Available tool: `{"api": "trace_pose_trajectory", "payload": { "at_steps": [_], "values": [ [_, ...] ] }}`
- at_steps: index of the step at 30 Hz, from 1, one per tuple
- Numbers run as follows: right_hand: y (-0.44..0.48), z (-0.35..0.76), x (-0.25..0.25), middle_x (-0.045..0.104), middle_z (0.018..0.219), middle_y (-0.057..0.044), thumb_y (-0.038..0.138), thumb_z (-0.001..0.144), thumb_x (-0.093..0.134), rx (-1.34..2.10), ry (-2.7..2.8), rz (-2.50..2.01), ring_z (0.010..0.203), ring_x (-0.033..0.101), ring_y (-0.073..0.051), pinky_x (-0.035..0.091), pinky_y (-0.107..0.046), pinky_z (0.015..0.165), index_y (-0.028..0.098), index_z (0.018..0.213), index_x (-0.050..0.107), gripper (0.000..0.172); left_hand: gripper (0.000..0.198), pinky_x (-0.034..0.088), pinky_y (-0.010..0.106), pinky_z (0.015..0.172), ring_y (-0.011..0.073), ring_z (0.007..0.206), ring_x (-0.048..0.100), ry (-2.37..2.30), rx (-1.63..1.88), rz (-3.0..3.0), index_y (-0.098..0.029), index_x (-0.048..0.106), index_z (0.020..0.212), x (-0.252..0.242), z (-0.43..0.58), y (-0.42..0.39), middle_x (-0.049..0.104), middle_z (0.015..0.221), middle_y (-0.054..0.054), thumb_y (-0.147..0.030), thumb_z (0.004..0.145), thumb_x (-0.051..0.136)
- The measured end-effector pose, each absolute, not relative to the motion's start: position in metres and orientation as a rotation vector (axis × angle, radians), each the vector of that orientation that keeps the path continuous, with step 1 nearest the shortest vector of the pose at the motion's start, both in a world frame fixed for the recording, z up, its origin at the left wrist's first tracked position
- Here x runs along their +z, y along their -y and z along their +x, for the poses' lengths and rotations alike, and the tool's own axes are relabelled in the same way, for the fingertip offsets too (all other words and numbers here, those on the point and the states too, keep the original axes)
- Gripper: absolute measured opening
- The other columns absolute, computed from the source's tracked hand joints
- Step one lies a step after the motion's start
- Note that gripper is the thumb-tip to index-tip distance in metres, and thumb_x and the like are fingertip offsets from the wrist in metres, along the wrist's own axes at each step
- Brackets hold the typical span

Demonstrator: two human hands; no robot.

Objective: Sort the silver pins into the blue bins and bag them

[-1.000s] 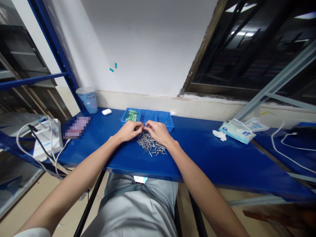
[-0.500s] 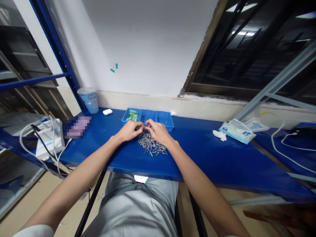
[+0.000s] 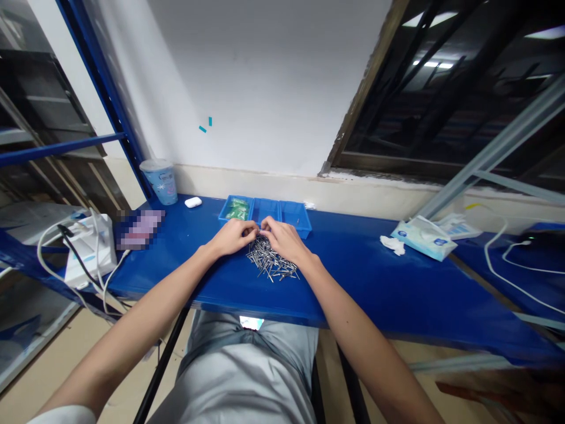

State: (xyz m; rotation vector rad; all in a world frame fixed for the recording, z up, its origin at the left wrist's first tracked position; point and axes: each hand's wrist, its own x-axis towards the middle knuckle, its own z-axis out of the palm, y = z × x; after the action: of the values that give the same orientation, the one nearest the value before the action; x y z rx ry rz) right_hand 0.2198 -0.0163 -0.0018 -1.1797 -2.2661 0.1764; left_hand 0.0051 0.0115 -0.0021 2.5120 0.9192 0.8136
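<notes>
A pile of thin silver blind rivets (image 3: 272, 262) lies on the blue table in front of me. At its far edge my left hand (image 3: 236, 235) is closed, thumb and index finger pinched together. My right hand (image 3: 282, 237) meets it from the other side, its fingers also in a pinch. Between the fingertips shows a small bit of metal, which looks like one of the rivets; the fingers partly hide it. Just behind my hands stands a blue three-part tray (image 3: 295, 207). Small green-looking plastic packets (image 3: 237, 209) fill its left compartment.
On the left are a blue patterned cup (image 3: 161, 182), a white earphone case (image 3: 193, 202), a blurred pink item (image 3: 143, 228) and a white power unit (image 3: 90, 253) with cables. To the right lie a crumpled tissue (image 3: 392, 244) and a tissue pack (image 3: 424, 238).
My fingertips shift slightly at the far edge of the pile, and both hands stay close together. The view tilts a little; the pile and tray look the same.
</notes>
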Motion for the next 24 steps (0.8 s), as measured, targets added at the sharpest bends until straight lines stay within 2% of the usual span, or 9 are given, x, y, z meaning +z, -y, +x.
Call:
{"api": "trace_pose_trajectory", "payload": {
  "at_steps": [2, 5, 9, 11, 13, 14, 19, 24],
  "values": [
    [0.0167, 0.2199, -0.0013, 0.074, 0.096, -0.005, 0.03, 0.107, 0.05, 0.168, 2.269, -1.198, 0.086, 0.068, -0.021, 0.042, -0.03, 0.075, 0.023, 0.108, 0.062, 0.014, 0.025, 0.034, 0.026, 0.063, 0.0123, 0.06, 0.052, -0.92, 0.811, 2.517, -0.015, 0.068, 0.087, -0.0012, 0.0052, -0.0113, 0.064, 0.068, -0.001, -0.03, 0.097, 0.051],
    [0.0175, 0.2195, -0.0008, 0.074, 0.095, -0.004, 0.031, 0.105, 0.054, 0.192, 2.283, -1.185, 0.085, 0.067, -0.021, 0.042, -0.029, 0.075, 0.023, 0.114, 0.06, 0.013, 0.027, 0.034, 0.026, 0.063, 0.0124, 0.061, 0.052, -0.904, 0.817, 2.525, -0.015, 0.068, 0.087, 0.0003, 0.0054, -0.0106, 0.064, 0.068, 0.0, -0.032, 0.098, 0.05],
    [0.018, 0.2192, -0.0017, 0.074, 0.098, -0.005, 0.031, 0.107, 0.049, 0.163, 2.286, -1.191, 0.088, 0.067, -0.021, 0.041, -0.03, 0.076, 0.023, 0.106, 0.061, 0.014, 0.026, 0.034, 0.026, 0.063, 0.0123, 0.06, 0.052, -0.915, 0.824, 2.513, -0.015, 0.069, 0.088, 0.0002, 0.0052, -0.0104, 0.064, 0.068, 0.0, -0.031, 0.097, 0.05],
    [0.0177, 0.2198, -0.0028, 0.072, 0.095, -0.003, 0.031, 0.104, 0.055, 0.179, 2.293, -1.188, 0.083, 0.066, -0.021, 0.041, -0.03, 0.074, 0.023, 0.119, 0.058, 0.017, 0.025, 0.035, 0.026, 0.063, 0.012, 0.06, 0.052, -0.91, 0.823, 2.502, -0.015, 0.069, 0.087, -0.0006, 0.0051, -0.0107, 0.065, 0.069, 0.0, -0.03, 0.096, 0.051],
    [0.0172, 0.2208, -0.0037, 0.071, 0.093, -0.002, 0.029, 0.1, 0.061, 0.192, 2.3, -1.18, 0.08, 0.066, -0.02, 0.041, -0.03, 0.072, 0.023, 0.132, 0.05, 0.034, 0.024, 0.035, 0.026, 0.063, 0.0118, 0.061, 0.052, -0.908, 0.82, 2.496, -0.015, 0.069, 0.087, -0.0014, 0.0051, -0.011, 0.065, 0.07, 0.0, -0.03, 0.096, 0.052],
    [0.017, 0.2212, -0.004, 0.07, 0.094, -0.003, 0.028, 0.099, 0.061, 0.187, 2.303, -1.175, 0.08, 0.065, -0.02, 0.041, -0.03, 0.072, 0.022, 0.134, 0.048, 0.037, 0.023, 0.035, 0.026, 0.063, 0.0117, 0.061, 0.052, -0.91, 0.818, 2.497, -0.015, 0.069, 0.087, -0.0018, 0.0052, -0.0111, 0.065, 0.07, 0.0, -0.029, 0.095, 0.052],
    [0.0172, 0.2211, -0.002, 0.071, 0.1, -0.005, 0.024, 0.103, 0.054, 0.126, 2.293, -1.129, 0.086, 0.065, -0.02, 0.041, -0.03, 0.076, 0.023, 0.11, 0.057, 0.008, 0.024, 0.034, 0.026, 0.063, 0.0111, 0.06, 0.05, -0.904, 0.817, 2.517, -0.015, 0.067, 0.085, -0.0017, 0.0058, -0.011, 0.063, 0.068, -0.001, -0.029, 0.096, 0.051],
    [0.0179, 0.2202, -0.0005, 0.073, 0.095, -0.004, 0.028, 0.105, 0.053, 0.16, 2.261, -1.143, 0.085, 0.065, -0.019, 0.042, -0.029, 0.075, 0.022, 0.103, 0.062, 0.011, 0.027, 0.033, 0.026, 0.061, 0.0108, 0.059, 0.048, -0.881, 0.801, 2.52, -0.015, 0.068, 0.084, -0.0004, 0.0053, -0.0103, 0.061, 0.066, -0.002, -0.03, 0.097, 0.05]
  ]
}}
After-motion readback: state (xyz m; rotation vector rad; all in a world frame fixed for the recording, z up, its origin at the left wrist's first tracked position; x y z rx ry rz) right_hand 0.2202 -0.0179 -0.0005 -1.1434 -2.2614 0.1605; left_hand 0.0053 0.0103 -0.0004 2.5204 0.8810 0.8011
